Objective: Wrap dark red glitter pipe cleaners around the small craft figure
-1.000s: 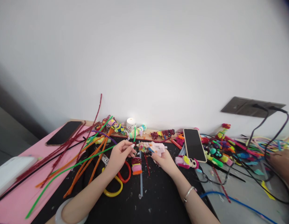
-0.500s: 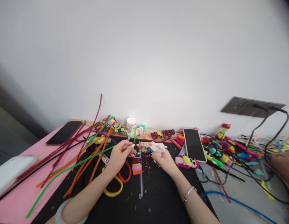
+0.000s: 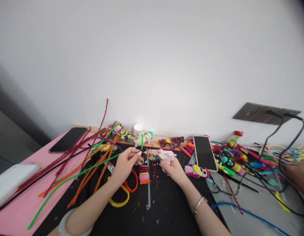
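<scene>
Nearest on the black mat, scissors lie under the left wrist. Just beyond, left hand fingertips are pinched on a small end at the multicoloured pipe-cleaner piece, which right hand grips closed together with a pink glue gun; probably best to keep the pinch tight and the piece steady over the mat. Beyond the mat, a candle sits by the wall.

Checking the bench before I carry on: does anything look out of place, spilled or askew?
Yes. White scraps speckle the black mat. Pipe cleaners sprawl off it across the pink sheet. A phone lies tilted over craft pieces. Black cables tangle through the coloured pile on the right.
</scene>
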